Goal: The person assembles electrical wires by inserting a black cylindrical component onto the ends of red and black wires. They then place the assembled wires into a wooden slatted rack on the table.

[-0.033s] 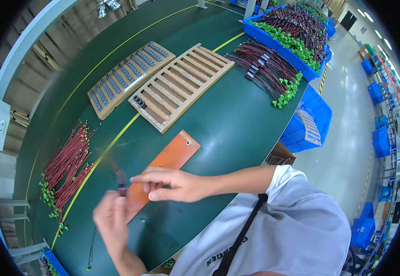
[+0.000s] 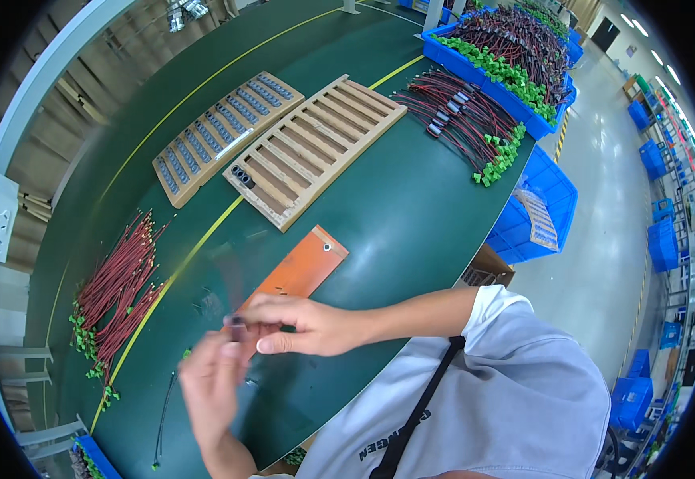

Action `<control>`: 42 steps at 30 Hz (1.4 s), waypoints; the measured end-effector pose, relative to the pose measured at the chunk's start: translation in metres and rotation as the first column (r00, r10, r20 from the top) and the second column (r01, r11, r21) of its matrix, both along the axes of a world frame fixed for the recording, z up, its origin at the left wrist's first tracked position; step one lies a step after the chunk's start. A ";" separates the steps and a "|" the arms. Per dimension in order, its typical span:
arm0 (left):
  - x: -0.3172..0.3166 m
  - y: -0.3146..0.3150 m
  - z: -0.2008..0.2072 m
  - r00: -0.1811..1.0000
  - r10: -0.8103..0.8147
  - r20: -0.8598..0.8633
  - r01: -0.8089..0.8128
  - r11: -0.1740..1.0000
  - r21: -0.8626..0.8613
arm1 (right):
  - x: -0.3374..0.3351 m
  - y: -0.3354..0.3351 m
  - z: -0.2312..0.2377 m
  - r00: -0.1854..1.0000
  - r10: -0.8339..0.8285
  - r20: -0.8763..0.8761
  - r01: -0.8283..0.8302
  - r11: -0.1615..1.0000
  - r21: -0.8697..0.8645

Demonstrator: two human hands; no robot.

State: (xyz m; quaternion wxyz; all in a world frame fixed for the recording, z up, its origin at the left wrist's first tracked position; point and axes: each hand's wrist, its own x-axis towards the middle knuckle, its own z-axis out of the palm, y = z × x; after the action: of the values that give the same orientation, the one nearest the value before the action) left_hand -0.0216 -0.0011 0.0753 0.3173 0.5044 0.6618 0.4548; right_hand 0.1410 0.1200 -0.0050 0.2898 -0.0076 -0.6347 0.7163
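Observation:
My left hand [image 2: 216, 375], slightly blurred, pinches a small dark cylindrical part [image 2: 237, 329] between thumb and fingers. A smeared reddish streak, perhaps its wires, rises from it. At the part's right side is my right hand [image 2: 311, 326], its fingers curled in and its thumb lower down; whether they grip the part or something finer is hidden. Beneath both hands lies an orange strip-shaped board [image 2: 303, 265] with a metal-ringed hole at its far end. A small green connector [image 2: 187, 352] shows just beyond my left hand.
Red-black wires with green connectors [image 2: 120, 279] lie at the left, and a single dark wire [image 2: 161, 419] nearer. Farther off sit a slotted wooden tray [image 2: 277, 217] and a tray of grey parts [image 2: 173, 195]. At the right are wired cylinders [image 2: 447, 112] and a full blue bin [image 2: 543, 128].
My left hand has moved right with the dark cylindrical part, bringing it up to my right fingertips. My right hand has barely shifted, its fingers drawn in a little.

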 end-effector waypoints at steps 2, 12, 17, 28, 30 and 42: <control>0.025 0.000 0.000 0.969 -0.046 0.242 0.072 0.992 -0.100 | 0.000 -0.011 -0.006 0.991 -0.129 -0.032 0.131 0.990 0.053; 0.040 0.013 -0.075 0.931 -0.072 -0.357 0.200 0.920 0.336 | 0.161 0.140 0.116 0.669 -0.740 0.066 0.743 0.670 -0.012; 0.045 0.031 -0.108 0.866 -0.154 -0.476 0.336 0.884 0.325 | 0.311 0.310 0.117 -0.036 -0.993 0.109 0.143 0.102 0.984; 0.045 0.033 -0.104 0.792 -0.191 -0.580 0.394 0.886 0.245 | 0.366 0.424 -0.015 -0.171 -0.956 0.240 -0.056 0.253 0.966; 0.045 0.033 -0.104 0.790 -0.194 -0.582 0.398 0.884 0.245 | 0.371 0.418 -0.019 -0.178 -0.960 0.215 -0.079 0.231 0.970; 0.036 0.035 -0.105 0.805 -0.214 -0.554 0.417 0.868 0.270 | 0.136 0.283 0.022 0.563 -0.823 -0.073 0.227 0.070 0.971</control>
State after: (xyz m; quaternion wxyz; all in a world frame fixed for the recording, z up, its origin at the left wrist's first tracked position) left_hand 0.0146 0.0338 -0.0298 0.1011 0.7620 0.5256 0.3646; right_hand 0.2775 0.4033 0.0174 0.3096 -0.2762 -0.9097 0.0173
